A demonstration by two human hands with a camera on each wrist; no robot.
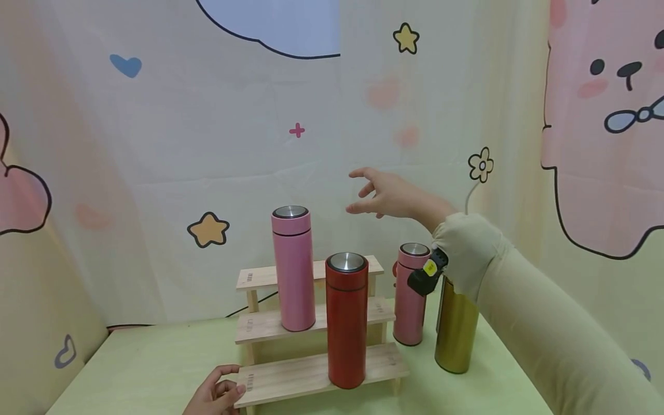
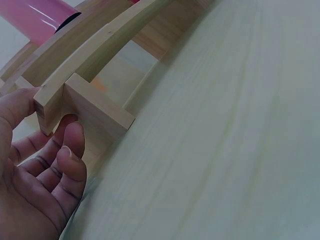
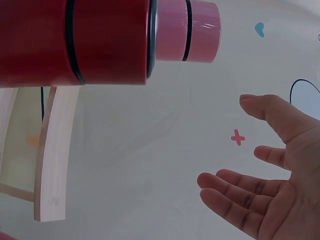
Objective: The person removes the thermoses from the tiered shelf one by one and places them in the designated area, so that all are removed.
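Note:
My left hand [image 1: 214,393] pinches the left end of the lowest step of a three-tier wooden display stand [image 1: 290,376]. In the left wrist view the thumb lies against the step's end, with fingers curled beneath it. A red thermos bottle [image 1: 346,334] stands upright on the lowest step, toward its right. Behind it on the middle step is a pink thermos bottle [image 1: 294,282]. My right hand [image 1: 386,195] hangs in the air above the stand's right side, fingers spread and loosely bent, holding nothing. In the right wrist view it is apart from both bottles.
Right of the stand, a second pink thermos bottle [image 1: 408,320] and a gold thermos bottle [image 1: 456,340] stand on the pale green tabletop [image 1: 155,363]. The right forearm and wrist camera [image 1: 425,279] partly cover them. A patterned curtain [image 1: 171,144] hangs behind everything.

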